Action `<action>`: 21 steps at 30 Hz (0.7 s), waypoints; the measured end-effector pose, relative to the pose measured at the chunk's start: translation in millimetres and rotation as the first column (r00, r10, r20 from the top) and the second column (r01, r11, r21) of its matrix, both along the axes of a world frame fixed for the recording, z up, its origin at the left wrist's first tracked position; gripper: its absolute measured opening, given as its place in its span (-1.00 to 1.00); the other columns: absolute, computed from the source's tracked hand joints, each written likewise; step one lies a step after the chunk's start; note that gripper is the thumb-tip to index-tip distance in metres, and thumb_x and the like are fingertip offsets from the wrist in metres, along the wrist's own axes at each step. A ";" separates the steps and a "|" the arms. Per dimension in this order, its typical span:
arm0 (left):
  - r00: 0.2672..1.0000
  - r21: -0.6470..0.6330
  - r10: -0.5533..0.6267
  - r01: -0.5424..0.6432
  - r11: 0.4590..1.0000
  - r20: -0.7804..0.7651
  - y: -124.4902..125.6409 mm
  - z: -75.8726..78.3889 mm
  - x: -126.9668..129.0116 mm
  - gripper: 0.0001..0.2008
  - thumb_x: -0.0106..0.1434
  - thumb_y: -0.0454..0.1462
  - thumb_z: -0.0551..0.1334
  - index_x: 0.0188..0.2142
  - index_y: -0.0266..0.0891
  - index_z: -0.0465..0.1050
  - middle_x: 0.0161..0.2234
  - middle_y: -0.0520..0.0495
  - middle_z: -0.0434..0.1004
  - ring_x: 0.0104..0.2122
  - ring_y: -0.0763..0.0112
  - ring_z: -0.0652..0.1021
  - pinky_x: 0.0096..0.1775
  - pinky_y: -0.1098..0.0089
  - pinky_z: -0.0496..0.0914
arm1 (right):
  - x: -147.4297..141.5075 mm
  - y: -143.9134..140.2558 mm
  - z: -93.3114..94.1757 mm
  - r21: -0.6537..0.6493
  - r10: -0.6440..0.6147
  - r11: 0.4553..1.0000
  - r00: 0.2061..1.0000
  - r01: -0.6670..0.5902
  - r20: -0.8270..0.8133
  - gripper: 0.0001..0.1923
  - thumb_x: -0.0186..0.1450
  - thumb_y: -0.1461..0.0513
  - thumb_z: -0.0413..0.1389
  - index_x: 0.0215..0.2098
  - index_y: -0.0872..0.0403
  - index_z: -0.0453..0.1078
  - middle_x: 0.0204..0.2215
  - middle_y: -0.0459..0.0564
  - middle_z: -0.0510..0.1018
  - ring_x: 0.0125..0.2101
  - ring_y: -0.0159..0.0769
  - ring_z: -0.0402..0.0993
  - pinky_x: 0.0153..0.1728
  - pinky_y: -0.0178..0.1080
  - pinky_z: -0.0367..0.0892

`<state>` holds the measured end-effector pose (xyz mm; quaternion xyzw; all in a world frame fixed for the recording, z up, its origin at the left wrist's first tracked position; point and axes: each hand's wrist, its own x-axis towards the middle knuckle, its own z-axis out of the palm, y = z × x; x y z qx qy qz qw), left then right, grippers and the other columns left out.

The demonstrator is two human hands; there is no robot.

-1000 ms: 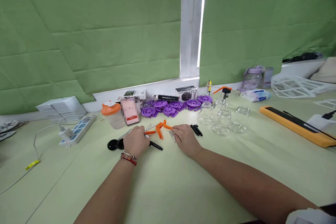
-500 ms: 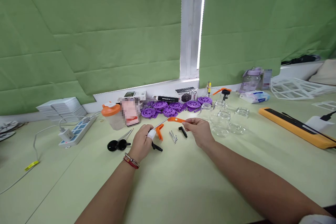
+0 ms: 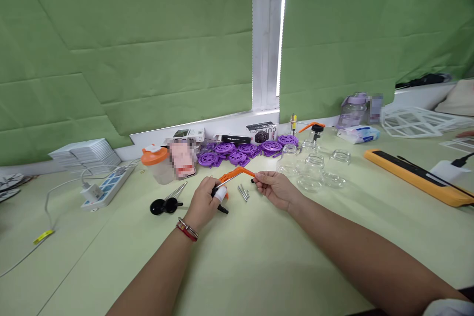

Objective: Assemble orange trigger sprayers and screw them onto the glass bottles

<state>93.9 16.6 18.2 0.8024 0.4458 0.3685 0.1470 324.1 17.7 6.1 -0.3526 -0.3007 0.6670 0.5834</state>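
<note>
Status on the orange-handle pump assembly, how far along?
Done: one assembled pump with an orange lever stands at the back by the glass jars. In hand: left hand and right hand hold an orange handle piece between them. Left: loose metal pins, black discs and another orange piece by the left hand lie unassembled.

A pale green table runs the full width of the view, its far edge meeting a white window sill. Above the sill hang two green fabric blinds — creased, with broad folds — covering nearly the whole wall. Between them stands a white window frame, and a thin strip of bright daylight shows along its right side — the only direct light visible.
</note>
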 end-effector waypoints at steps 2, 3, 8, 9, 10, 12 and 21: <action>1.000 0.007 0.009 -0.009 1.000 0.027 0.1 0.2 1.1 -0.89 0.23 -0.22 0.12 -0.30 -0.20 0.36 -0.31 -0.05 0.36 -0.31 0.33 0.40 -0.24 0.32 0.31 | -1.6 -2.0 0.3 0.002 0.013 1.000 1.000 -0.013 0.014 -0.81 -0.03 0.29 0.36 -0.50 0.21 0.46 -0.57 -0.01 0.52 -0.60 -0.51 0.35 -0.57 -0.42 0.33; 0.999 0.013 0.015 -0.016 1.000 0.042 -0.1 0.3 2.0 -0.89 0.21 -0.22 0.15 -0.31 -0.20 0.35 -0.31 -0.05 0.36 -0.31 0.34 0.41 -0.24 0.32 0.31 | -2.7 -3.2 0.2 -0.002 0.023 1.000 0.999 -0.023 0.025 -0.80 -0.03 0.28 0.36 -0.50 0.21 0.46 -0.57 -0.01 0.52 -0.60 -0.51 0.35 -0.57 -0.42 0.33; 0.983 0.042 0.081 -0.089 0.995 0.163 -2.7 -0.8 8.0 -0.72 0.05 -0.18 0.31 -0.26 -0.20 0.33 -0.28 -0.04 0.36 -0.30 0.33 0.41 -0.23 0.31 0.33 | -13.0 -11.7 -3.0 0.005 0.130 0.992 0.991 -0.130 0.043 -0.75 -0.04 0.25 0.38 -0.47 0.19 0.43 -0.56 -0.04 0.52 -0.59 -0.52 0.34 -0.55 -0.41 0.29; 0.977 0.046 0.088 -0.098 0.994 0.196 -3.2 -1.1 9.1 -0.67 0.01 -0.18 0.34 -0.24 -0.20 0.33 -0.26 -0.05 0.35 -0.28 0.32 0.42 -0.21 0.29 0.33 | -15.5 -13.6 -3.8 0.017 0.155 0.988 0.987 -0.156 0.037 -0.73 -0.05 0.25 0.38 -0.46 0.18 0.42 -0.56 -0.05 0.51 -0.59 -0.52 0.34 -0.54 -0.40 0.28; 0.970 0.049 0.089 -0.103 0.994 0.227 -3.7 -1.4 10.2 -0.62 -0.03 -0.19 0.37 -0.23 -0.20 0.33 -0.23 -0.07 0.34 -0.26 0.31 0.42 -0.18 0.28 0.33 | -17.8 -15.4 -4.5 0.029 0.176 0.984 0.984 -0.177 0.033 -0.72 -0.05 0.24 0.38 -0.44 0.18 0.42 -0.56 -0.07 0.51 -0.59 -0.52 0.33 -0.54 -0.40 0.27; 0.957 0.039 0.082 -0.097 0.995 0.279 -4.6 -1.9 12.2 -0.57 -0.11 -0.21 0.41 -0.24 -0.21 0.35 -0.17 -0.11 0.32 -0.18 0.26 0.42 -0.13 0.25 0.33 | -21.5 -18.2 -5.6 0.054 0.202 0.977 0.979 -0.204 0.035 -0.70 -0.06 0.23 0.38 -0.42 0.17 0.41 -0.56 -0.09 0.50 -0.60 -0.52 0.33 -0.53 -0.38 0.25; 0.922 -0.191 -0.028 0.110 0.975 0.387 -13.2 -0.8 20.0 -0.81 0.02 -0.28 0.33 -0.38 -0.23 0.36 -0.16 -0.12 0.36 -0.15 0.27 0.44 -0.08 0.25 0.28 | -23.7 -18.5 -9.9 0.100 0.236 0.965 0.968 -0.244 0.085 -0.67 -0.10 0.25 0.39 -0.41 0.15 0.40 -0.58 -0.12 0.50 -0.62 -0.50 0.31 -0.53 -0.35 0.18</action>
